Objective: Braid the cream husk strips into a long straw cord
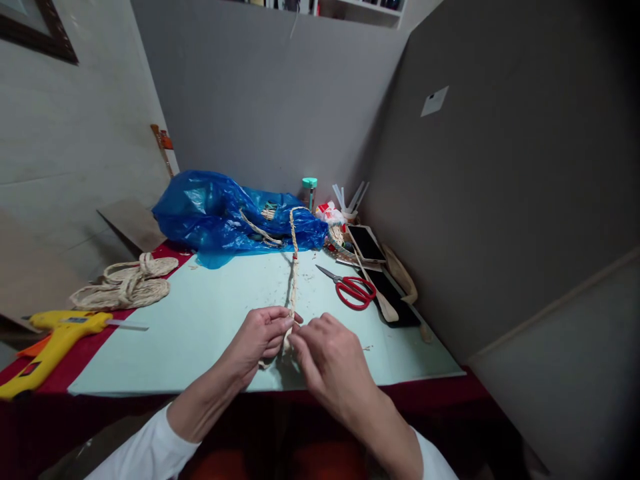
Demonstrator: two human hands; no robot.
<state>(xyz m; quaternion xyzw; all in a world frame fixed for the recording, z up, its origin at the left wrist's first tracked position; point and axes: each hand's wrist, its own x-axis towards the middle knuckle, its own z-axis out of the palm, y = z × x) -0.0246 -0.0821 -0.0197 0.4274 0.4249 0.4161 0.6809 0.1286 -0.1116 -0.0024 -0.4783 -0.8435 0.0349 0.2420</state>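
A pale braided straw cord (295, 277) runs from the blue plastic bag at the back down to my hands near the front of the table. My left hand (263, 337) pinches the cord close to its near end. Beside it, my right hand (330, 357) has its fingers bent around the same end, touching the strands; its fingertips are partly hidden. A loose strand end pokes out below my left hand. Right of the cord lie scissors (353, 290) with red handles, their blades apart.
A crumpled blue plastic bag (200, 207) spans the back. Woven straw slippers (130, 283) and a yellow glue gun (65, 333) lie at left. At right are a tablet (366, 243), a wooden spatula-like stick (385, 307) and a cup of glue sticks (350, 215). Grey partitions (500, 167) enclose the table.
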